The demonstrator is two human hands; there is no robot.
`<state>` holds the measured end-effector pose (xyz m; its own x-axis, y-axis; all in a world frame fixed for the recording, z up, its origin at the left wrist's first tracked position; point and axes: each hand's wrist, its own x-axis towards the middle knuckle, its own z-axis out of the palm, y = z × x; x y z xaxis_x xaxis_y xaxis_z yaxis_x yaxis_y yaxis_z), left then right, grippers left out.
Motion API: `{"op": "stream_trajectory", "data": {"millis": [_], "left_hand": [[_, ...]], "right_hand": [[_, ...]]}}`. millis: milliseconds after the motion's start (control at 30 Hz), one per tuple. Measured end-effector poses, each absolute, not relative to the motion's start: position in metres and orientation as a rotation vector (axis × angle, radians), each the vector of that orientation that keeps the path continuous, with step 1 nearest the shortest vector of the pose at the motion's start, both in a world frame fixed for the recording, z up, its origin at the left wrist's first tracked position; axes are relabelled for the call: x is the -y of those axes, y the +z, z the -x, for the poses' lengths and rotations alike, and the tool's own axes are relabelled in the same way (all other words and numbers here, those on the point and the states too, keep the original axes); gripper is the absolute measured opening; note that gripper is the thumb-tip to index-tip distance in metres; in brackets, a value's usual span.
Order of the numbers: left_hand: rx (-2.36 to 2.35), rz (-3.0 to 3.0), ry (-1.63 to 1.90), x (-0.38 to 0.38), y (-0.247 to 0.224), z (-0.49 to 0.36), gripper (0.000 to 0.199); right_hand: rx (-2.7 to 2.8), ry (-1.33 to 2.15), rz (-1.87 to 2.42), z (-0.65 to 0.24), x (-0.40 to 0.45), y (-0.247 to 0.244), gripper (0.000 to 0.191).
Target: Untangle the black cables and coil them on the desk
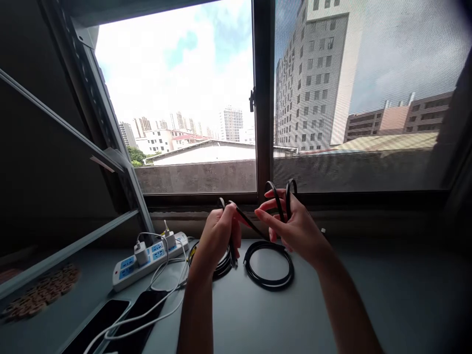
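A black cable (241, 215) runs between my two hands above the table. My left hand (220, 228) is closed around one part of it, with a short end and its metal plug hanging below the fingers. Loops of the same cable stand over my right hand (287, 219), whose thumb and fingers curve around them with gaps between the fingertips. Below, a coiled black cable (291, 275) lies flat on the table. Another dark coil (222, 270) is partly hidden behind my left hand and wrist.
At the left, a white power strip (153, 265) holds two chargers with white cables (162, 318) trailing over two dark phones (103, 319). A brown mat (44, 293) lies farther left beneath a metal frame (84, 135). The window ledge (313, 223) borders the table's (258, 319) back.
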<state>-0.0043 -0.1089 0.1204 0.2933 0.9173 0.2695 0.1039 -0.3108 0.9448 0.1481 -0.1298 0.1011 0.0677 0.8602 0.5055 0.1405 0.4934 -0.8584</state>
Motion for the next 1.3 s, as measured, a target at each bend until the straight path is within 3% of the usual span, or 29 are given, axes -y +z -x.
{"op": "stream_trajectory", "data": {"millis": [167,367,567,767,1000,1167,1300], "left_hand": [[-0.901,-1.615,1.272,0.108,0.116,-0.005,0.045],[-0.804,-1.542,1.211,0.107,0.113,-0.020,0.047],[-0.691,-1.553,0.891,0.114,0.119,-0.011,0.055],[-0.642,-1.748,0.817,0.106,0.119,0.011,0.035],[-0.368,-1.909,0.720,0.105,0.117,0.015,0.025],[-0.341,-1.823,0.945,0.106,0.118,0.003,0.026],[-0.466,-1.650,1.267,0.105,0.118,-0.008,0.033]], "right_hand": [[1.581,0.888,0.899,-0.147,0.135,0.101,0.052],[1.572,0.964,0.892,-0.138,0.140,0.105,0.042],[1.341,0.719,1.015,-0.149,0.138,0.109,0.067],[1.015,0.502,0.953,-0.167,0.134,0.114,0.068],[0.787,0.570,0.805,-0.168,0.125,0.113,0.065],[0.951,0.658,0.832,-0.155,0.127,0.111,0.065],[1.159,0.625,0.868,-0.148,0.133,0.111,0.053]]}}
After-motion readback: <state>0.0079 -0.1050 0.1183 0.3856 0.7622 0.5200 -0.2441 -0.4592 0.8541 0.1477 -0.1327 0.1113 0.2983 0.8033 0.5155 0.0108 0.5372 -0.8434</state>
